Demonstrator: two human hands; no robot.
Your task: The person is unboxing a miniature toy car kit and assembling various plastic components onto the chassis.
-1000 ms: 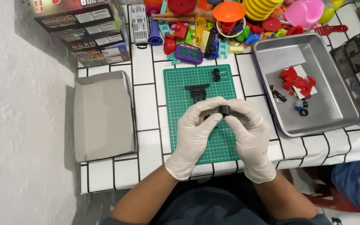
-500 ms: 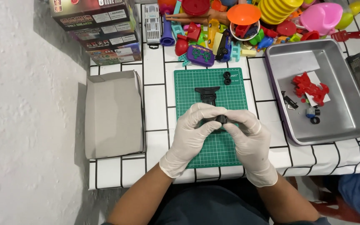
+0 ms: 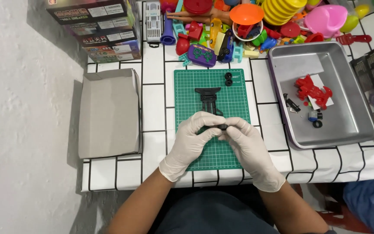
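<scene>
Two gloved hands meet over the near half of the green cutting mat [image 3: 204,86]. Left hand [image 3: 191,141] and right hand [image 3: 248,145] pinch a small black part [image 3: 223,127] between their fingertips, grip narrow, closed on it from both sides. Only a sliver of the part shows, so its long axis and facing cannot be told; it sits just above the mat's centre line, slightly toward the near edge.

On the mat beyond the hands lies a black toy chassis [image 3: 207,98], long axis running away from the person, wider end at the far side, near end touching or hidden under the fingers. Two small black wheels [image 3: 228,79] sit at the mat's far right corner, stacked one behind the other, apart from the chassis.

Right of the mat: metal tray [image 3: 351,125] holding red toy pieces [image 3: 311,92] on a white slip, plus a few small dark bits near them. Left of the mat: open grey cardboard box [image 3: 109,112]. Beyond the mat's far edge: heap of colourful plastic toys [image 3: 221,30]. Far left of the mat, past the box: stack of printed cartons [image 3: 96,26].
</scene>
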